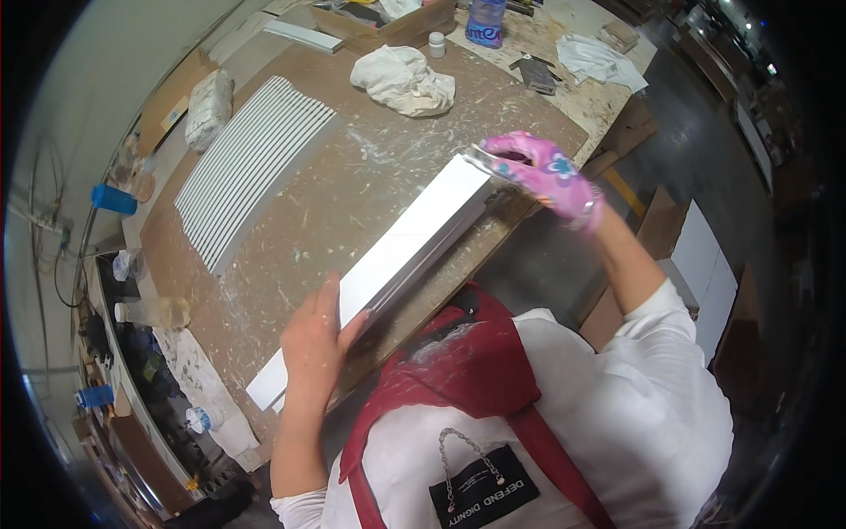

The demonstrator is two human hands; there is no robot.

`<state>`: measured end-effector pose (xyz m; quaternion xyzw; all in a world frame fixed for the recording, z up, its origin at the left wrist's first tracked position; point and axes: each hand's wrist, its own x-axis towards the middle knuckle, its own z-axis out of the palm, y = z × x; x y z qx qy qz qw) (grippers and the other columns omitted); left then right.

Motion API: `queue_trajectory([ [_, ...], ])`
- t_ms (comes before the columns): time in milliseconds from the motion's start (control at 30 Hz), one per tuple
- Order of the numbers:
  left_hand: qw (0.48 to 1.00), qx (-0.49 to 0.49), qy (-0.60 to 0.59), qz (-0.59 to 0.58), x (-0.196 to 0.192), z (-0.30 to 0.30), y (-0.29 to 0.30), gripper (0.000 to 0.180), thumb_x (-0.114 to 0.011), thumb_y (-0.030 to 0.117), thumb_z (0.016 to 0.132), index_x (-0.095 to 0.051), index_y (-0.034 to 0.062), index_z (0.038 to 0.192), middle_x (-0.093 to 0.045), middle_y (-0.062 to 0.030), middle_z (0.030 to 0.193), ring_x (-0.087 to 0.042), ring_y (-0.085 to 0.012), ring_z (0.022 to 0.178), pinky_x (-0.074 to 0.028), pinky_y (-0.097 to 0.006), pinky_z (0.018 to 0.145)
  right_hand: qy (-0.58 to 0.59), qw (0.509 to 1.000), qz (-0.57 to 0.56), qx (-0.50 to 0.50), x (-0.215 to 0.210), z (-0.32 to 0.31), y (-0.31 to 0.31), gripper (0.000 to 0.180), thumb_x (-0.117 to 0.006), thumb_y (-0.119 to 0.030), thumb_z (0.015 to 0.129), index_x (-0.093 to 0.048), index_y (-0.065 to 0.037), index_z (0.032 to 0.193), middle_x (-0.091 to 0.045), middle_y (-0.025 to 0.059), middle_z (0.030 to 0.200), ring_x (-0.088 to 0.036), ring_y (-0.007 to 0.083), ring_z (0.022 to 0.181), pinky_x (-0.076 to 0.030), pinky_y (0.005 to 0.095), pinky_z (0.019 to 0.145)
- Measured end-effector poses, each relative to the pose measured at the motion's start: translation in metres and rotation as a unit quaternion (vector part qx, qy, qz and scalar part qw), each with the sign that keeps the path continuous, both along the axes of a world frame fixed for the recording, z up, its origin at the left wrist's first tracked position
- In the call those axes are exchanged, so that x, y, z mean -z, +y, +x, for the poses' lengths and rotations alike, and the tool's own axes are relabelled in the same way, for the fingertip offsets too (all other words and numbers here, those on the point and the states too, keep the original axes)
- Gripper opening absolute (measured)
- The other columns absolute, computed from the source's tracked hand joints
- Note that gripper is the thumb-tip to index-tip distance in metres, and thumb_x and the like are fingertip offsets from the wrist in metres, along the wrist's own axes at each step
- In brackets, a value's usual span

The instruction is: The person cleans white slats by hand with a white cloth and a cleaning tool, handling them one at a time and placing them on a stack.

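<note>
1. Nearest, 5 o'c (clock centred on the bar): my red apron (480, 375), w/ a pale dusty smear.
2. 7–8 o'c: my bare L hand (310, 344), thumb parted from fingers, gripping across the white bar (414, 234).
3. Centre: the bar, lying aslant by the near edge of the brown tabletop (370, 189), approx. from 7–8 o'c to 1–2 o'c. Upper face looks plain & smooth; prob. well along, though surface finish can't be confirmed.
4. 2 o'c: my R hand (551, 176), in a pink floral glove, slightly blurred; fingers bent, pinching a small greyish piece (480, 157) at the bar's upper end. Kind of piece unclear. I judge work on this bar as under way, not complete.
5. 10 o'c: white strips (256, 167) in a close row, untouched. Done or waiting? Can't tell; if waiting, most of the batch is left.
6. 12 o'c, beyond: crumpled white cloth (401, 81), w/ a small white bottle (436, 45) just beside it; neither in use.
7. Farthest, 12 o'c: open cardboard box (388, 33), contents mixed.
</note>
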<state>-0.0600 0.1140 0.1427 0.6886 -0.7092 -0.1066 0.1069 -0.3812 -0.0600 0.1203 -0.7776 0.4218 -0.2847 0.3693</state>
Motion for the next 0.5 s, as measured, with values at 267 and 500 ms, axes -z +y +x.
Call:
queue_trajectory([
  [267,0.999,0.005,0.024,-0.034,0.021,0.017,0.007,0.055,-0.063,0.038,0.083,-0.050,0.0065,0.126,-0.063,-0.0184,0.098,-0.061,-0.0358,0.088,-0.050,-0.041,0.073,0.021,0.987,-0.017,-0.158,-0.082,0.055,-0.013,0.035,-0.056,-0.023,0.089,-0.061,0.001,0.114,-0.060,0.0102,0.106,-0.057,0.0200,0.100,-0.043,0.0299,0.090],
  [500,0.976,0.031,0.011,-0.213,0.051,0.020,0.013,0.061,-0.059,0.044,0.086,-0.044,0.0053,0.131,-0.055,-0.0168,0.120,-0.053,-0.0289,0.111,-0.041,-0.040,0.095,-0.081,0.749,-0.242,-0.611,-0.064,0.302,0.066,0.035,-0.054,-0.026,0.088,-0.059,-0.002,0.112,-0.058,0.0171,0.109,-0.054,0.0338,0.106,-0.046,0.0413,0.092],
])
